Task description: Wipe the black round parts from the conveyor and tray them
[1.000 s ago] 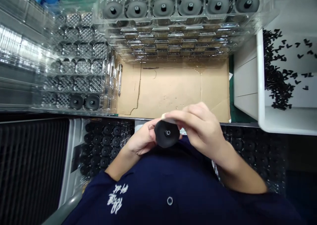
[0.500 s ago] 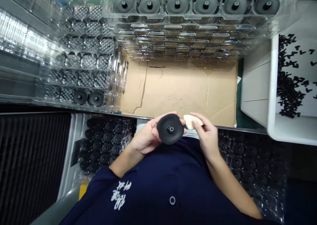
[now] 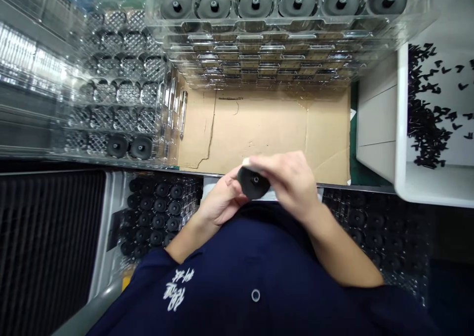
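Observation:
My left hand (image 3: 222,198) grips a round black disc (image 3: 254,182) by its left side, low in front of my body. The small central post of the disc faces up. From the right, my right hand (image 3: 292,178) reaches over the disc's upper edge, holding a cream-white pad (image 3: 246,162) against the rim. Most of the pad is hidden under the fingers. Behind both hands lies a flat cardboard sheet (image 3: 259,129).
Stacked clear trays (image 3: 289,25) with black discs stand at the back. More clear trays (image 3: 126,92) are at the left, two discs in the front row. A white bin (image 3: 402,129) of small black clips is at the right. Below the table edge are further disc trays (image 3: 159,205).
My right hand has moved left and over the disc, bringing the pad onto its upper rim. The disc has tilted and shifted slightly up. The whole view has shifted a little.

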Demonstrator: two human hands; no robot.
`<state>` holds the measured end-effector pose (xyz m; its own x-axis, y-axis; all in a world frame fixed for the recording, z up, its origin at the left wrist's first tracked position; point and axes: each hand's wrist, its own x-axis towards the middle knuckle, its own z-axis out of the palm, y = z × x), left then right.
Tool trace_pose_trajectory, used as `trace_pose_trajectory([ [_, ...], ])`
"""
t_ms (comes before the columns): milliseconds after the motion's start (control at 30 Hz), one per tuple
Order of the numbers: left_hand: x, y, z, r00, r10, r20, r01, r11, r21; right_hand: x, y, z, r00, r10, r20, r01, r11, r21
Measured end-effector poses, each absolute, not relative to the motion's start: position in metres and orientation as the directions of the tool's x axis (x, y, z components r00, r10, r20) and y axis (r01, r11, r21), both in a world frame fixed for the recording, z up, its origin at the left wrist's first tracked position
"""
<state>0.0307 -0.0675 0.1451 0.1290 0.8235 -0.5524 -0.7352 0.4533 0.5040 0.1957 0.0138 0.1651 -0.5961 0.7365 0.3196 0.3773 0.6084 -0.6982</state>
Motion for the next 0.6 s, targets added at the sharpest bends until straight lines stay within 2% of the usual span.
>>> trace_pose_trajectory([
  [67,0.028,-0.068,0.142,0.134,0.838,-0.530,-0.745,0.438,0.504,0.203,0.020,0.139,-0.550,0.825,0.130,0.510,0.455,-0.730],
  [133,0.025,-0.068,0.142,0.155,0.840,-0.520,-0.759,0.439,0.482,0.213,0.019,0.108,-0.456,0.890,0.011,0.606,0.319,-0.728],
  [233,0.022,-0.066,0.142,0.175,0.836,-0.520,-0.761,0.450,0.468,0.221,0.005,0.068,-0.416,0.904,-0.100,0.632,0.209,-0.746],
  [333,0.025,-0.063,0.143,0.199,0.827,-0.526,-0.750,0.474,0.461,0.220,-0.005,0.064,-0.443,0.880,-0.168,0.615,0.162,-0.771],
  [400,0.028,-0.061,0.145,0.207,0.832,-0.515,-0.745,0.475,0.468,0.218,-0.006,0.090,-0.387,0.914,-0.123,0.588,0.142,-0.796],
  [467,0.030,-0.060,0.146,0.202,0.837,-0.508,-0.745,0.468,0.475,0.215,-0.003,0.129,-0.316,0.948,0.023,0.522,0.195,-0.830],
  [533,0.030,-0.061,0.146,0.190,0.831,-0.523,-0.743,0.470,0.477,0.212,0.000,0.166,-0.401,0.884,0.239,0.403,0.405,-0.821],
  [600,0.030,-0.063,0.144,0.149,0.824,-0.547,-0.729,0.466,0.502,0.207,0.004,0.187,-0.553,0.755,0.352,0.299,0.575,-0.762],
])
